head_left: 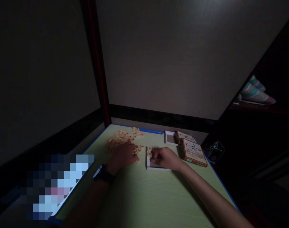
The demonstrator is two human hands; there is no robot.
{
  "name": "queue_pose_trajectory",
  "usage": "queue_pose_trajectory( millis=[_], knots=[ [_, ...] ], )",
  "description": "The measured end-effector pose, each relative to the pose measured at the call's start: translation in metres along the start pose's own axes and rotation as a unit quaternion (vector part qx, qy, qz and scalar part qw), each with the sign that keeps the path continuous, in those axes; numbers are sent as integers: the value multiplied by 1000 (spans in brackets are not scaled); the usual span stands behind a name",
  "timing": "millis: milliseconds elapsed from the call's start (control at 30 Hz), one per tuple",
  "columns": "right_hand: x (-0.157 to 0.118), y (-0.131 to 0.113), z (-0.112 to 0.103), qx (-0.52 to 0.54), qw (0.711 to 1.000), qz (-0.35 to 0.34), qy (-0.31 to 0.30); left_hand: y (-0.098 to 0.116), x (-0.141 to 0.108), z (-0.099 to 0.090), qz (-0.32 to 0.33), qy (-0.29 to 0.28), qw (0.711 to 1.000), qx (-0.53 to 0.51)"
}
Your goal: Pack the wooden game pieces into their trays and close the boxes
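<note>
A heap of round wooden pieces (pixel 120 136) with red and black characters lies at the back left of the green table (pixel 135 196). My left hand (pixel 123 155), with a dark watch on the wrist, rests at the near side of the heap, fingers apart, beside a few loose pieces (pixel 141 147). Over a shallow white-edged box tray (pixel 147 164) is my right hand (pixel 163 158), its fingers curled together; what they hold, if anything, is hidden. A few pieces (pixel 149 149) lie in the tray's back left corner.
Another shallow tray (pixel 171 138) stands at the back, next to two printed boxes, the nearer one (pixel 194 152) at the right. A dark, shiny object (pixel 215 152) is beyond the right edge. A pixelated bright area (pixel 66 183) lies at the left edge. Walls rise behind.
</note>
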State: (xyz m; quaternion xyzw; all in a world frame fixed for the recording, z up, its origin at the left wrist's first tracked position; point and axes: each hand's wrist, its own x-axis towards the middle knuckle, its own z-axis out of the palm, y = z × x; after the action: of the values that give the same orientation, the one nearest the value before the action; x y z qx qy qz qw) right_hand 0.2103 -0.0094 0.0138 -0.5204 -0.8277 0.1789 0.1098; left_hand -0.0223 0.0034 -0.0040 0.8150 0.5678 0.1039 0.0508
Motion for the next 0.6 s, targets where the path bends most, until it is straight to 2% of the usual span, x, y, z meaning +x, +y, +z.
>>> queue_pose_trajectory(
  millis=[133,267,600],
  knots=[
    [0,2,-4,2,1000,-14,6,1,0,-1,11,-4,1000,4],
    [-2,2,-11,3,1000,5,0,0,-1,-2,7,-16,1000,8],
    [-5,10,-23,-33,998,-10,-61,1,-5,-8,-4,-40,998,43]
  ],
)
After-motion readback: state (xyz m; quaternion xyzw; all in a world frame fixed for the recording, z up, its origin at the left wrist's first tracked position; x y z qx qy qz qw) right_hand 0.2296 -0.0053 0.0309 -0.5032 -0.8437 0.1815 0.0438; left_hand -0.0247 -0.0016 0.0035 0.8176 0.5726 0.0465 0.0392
